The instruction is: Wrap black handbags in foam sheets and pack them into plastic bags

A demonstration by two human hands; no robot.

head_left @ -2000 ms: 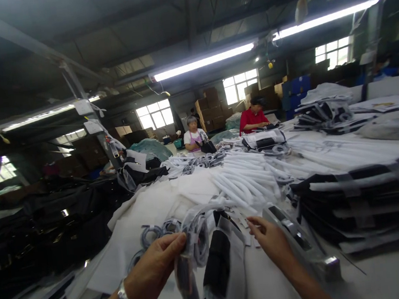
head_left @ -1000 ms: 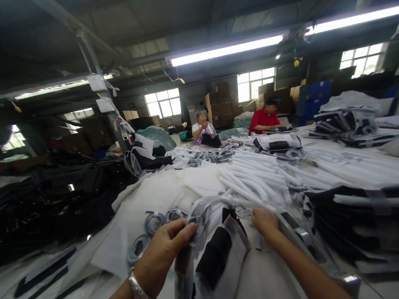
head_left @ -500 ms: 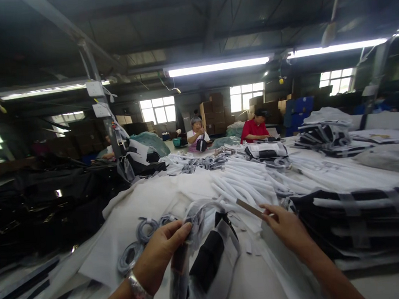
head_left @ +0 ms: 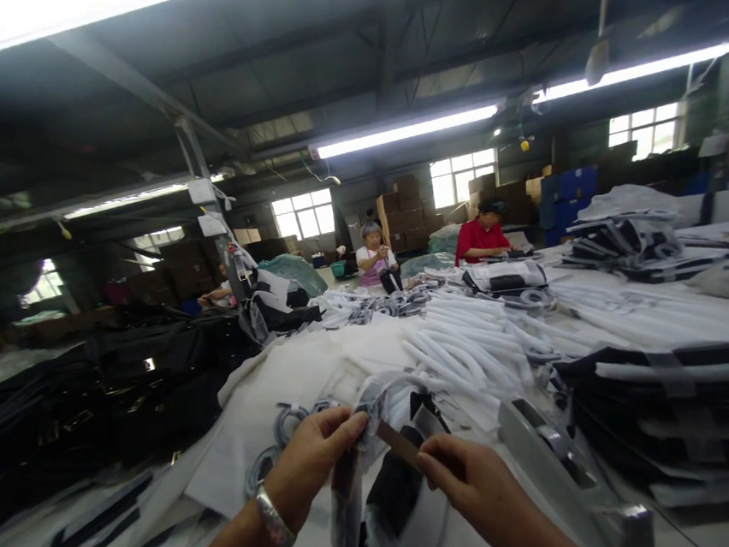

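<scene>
My left hand (head_left: 311, 463), with a metal watch on the wrist, pinches the top of a clear plastic bag (head_left: 386, 495) that holds a black item and a grey coiled cable. My right hand (head_left: 472, 487) is closed on a short brown strip of tape (head_left: 399, 444) and holds its far end against the bag's top, right by my left fingers. Both hands are close together over the white-covered table (head_left: 272, 385).
A tape dispenser (head_left: 542, 446) lies right of my hands. Stacks of bagged black items (head_left: 681, 415) fill the right side; white tubes (head_left: 467, 341) and coiled cables (head_left: 276, 428) lie ahead. Black material (head_left: 92, 394) piles up at left. Two people sit at the far end.
My right hand reached to the dispenser, came away with a strip of tape, and has moved left to the bag's top. My left hand has kept its pinch on the bag.
</scene>
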